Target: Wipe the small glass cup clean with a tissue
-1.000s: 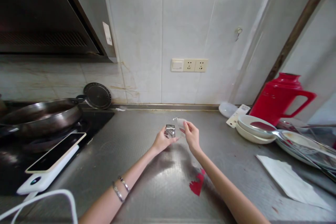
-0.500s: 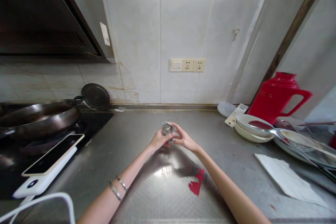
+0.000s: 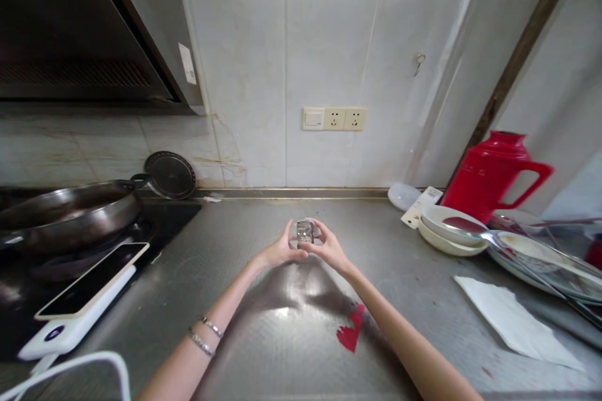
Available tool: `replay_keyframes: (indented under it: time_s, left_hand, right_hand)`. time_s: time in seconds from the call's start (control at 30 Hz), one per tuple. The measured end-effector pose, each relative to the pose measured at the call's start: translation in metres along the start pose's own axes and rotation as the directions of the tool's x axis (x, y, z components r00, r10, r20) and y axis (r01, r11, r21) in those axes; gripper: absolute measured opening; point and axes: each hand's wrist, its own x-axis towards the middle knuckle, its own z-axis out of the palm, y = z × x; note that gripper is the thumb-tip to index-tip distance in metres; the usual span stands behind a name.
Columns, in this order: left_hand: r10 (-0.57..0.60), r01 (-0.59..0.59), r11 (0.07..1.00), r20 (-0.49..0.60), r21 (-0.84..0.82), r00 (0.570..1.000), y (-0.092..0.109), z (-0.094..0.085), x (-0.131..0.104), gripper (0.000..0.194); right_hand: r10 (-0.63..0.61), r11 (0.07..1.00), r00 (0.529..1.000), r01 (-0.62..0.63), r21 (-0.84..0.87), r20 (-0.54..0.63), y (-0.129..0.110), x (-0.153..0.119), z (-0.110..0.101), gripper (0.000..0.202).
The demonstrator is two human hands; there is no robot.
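Note:
A small clear, silvery object (image 3: pixel 305 233) is held between both hands above the middle of the steel counter (image 3: pixel 282 351). My left hand (image 3: pixel 283 249) has its thumb and fingers against the left side of it. From the right, my right hand (image 3: pixel 331 249) grips the same object with thumb and fingers. What the object is cannot be made out. A torn red piece (image 3: pixel 350 330) lies on the counter, nearer than the hands and beside the right forearm.
At left, a pan (image 3: pixel 70 213) sits on the stove, with a phone (image 3: pixel 94 279) on a white device. To the right are stacked bowls (image 3: pixel 454 232), a red flask (image 3: pixel 491 169), plates with utensils, and a white napkin (image 3: pixel 517 322). A wall socket (image 3: pixel 334 119) is behind.
My left hand has shifted its grip to the left side of the object, its fingers now more raised. The silvery object has turned and shows more of its face between the hands.

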Motion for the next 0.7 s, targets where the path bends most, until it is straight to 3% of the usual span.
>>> replay_keyframes:
  time_s: [0.07, 0.17, 0.27, 0.37, 0.53, 0.7]
  left_hand:
    - [0.112, -0.104, 0.990, -0.085, 0.096, 0.990, -0.003, 0.001, 0.001, 0.135]
    - [0.241, -0.218, 0.957, -0.106, 0.191, 0.965, -0.005, 0.008, 0.000, 0.129]
    - [0.300, -0.265, 0.930, -0.109, 0.253, 0.948, -0.005, 0.015, -0.002, 0.109]
    - [0.344, -0.290, 0.903, -0.129, 0.317, 0.930, -0.006, 0.015, -0.003, 0.084]
    - [0.355, -0.299, 0.906, -0.156, 0.299, 0.922, -0.008, 0.015, -0.003, 0.073]
    - [0.307, -0.246, 0.916, -0.160, 0.317, 0.938, -0.009, 0.020, -0.004, 0.075]
  right_hand:
    - [0.049, 0.998, 0.999, -0.049, 0.029, -0.017, -0.003, 0.001, 0.002, 0.067]
    - [0.069, 0.997, 0.997, -0.068, 0.033, -0.025, -0.004, 0.000, 0.006, 0.066]
    - [0.002, 1.000, 0.999, -0.001, 0.024, -0.040, -0.003, -0.003, 0.010, 0.063]
    - [0.001, 0.997, 1.000, 0.001, 0.081, -0.029, 0.001, -0.003, 0.010, 0.047]
    - [0.058, 0.997, 0.997, -0.055, 0.060, -0.047, 0.013, 0.002, 0.004, 0.043]
    - [-0.104, 0.969, 0.967, 0.046, -0.245, -0.232, 0.011, 0.003, -0.005, 0.035]
